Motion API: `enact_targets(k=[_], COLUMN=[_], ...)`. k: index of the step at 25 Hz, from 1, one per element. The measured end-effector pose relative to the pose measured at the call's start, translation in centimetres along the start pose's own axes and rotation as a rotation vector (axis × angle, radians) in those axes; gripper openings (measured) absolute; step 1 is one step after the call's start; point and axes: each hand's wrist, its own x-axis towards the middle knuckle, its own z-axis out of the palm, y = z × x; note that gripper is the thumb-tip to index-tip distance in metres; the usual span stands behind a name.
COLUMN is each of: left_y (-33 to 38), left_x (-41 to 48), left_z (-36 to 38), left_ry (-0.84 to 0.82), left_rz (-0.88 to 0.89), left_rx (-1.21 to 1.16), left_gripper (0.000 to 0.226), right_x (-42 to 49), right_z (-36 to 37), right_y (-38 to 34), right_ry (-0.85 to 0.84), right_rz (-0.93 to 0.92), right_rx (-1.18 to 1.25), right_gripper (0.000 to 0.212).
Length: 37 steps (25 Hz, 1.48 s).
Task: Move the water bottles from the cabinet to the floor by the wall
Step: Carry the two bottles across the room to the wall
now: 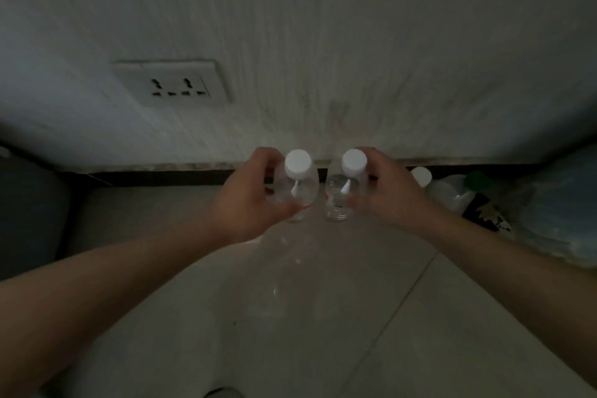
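Two clear water bottles with white caps stand upright side by side, close to the foot of the wall. The left bottle is gripped around its body by the left hand, fingers wrapped behind it and thumb on the near side. The right bottle is held the same way by the right hand, closed around its upper body. The bottles are apart, with a narrow gap between them. Their bases are low at the floor, which is pale and tiled, but the dim light does not show whether they touch it. Both bare forearms reach in from the lower corners. Behind the bottles runs a dark baseboard under the whitish wall. A double power socket sits on the wall to the upper left. To the right, another white-capped bottle lies tilted near the baseboard, beside a dark package and a bluish plastic bag.
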Motion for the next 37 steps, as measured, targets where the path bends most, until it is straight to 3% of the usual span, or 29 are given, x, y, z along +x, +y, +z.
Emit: enact_targets(k=[5, 15, 21, 27, 37], left_y=[-3.2, -6.5, -7.6, -8.4, -8.0], left_x=[0.8, 2.3, 2.3, 2.5, 2.0], left_z=[2.7, 5.6, 5.9, 6.5, 6.4], left_ry=[-0.036, -0.027, -0.063, -0.070, -0.067], left_rz=[0.032, 0.035, 0.024, 0.059, 0.093], left_rx=[0.008, -0.068, -0.066, -0.005, 0.020], left_gripper=[0.072, 0.075, 0.084, 0.070, 0.089], right_x=[0.8, 0.8, 1.0, 0.9, 0.5], right_z=[2.3, 3.8, 4.0, 4.0, 3.5], right_y=[3.8, 7.1, 7.5, 7.4, 6.3], right_ry=[-0.002, -0.013, -0.010, -0.016, -0.009], right_rz=[0.019, 0.018, 0.003, 0.003, -0.024], right_rx=[0.026, 0.067, 0.097, 0.087, 0.074], right_gripper=[0.070, 0.067, 0.068, 0.068, 0.065])
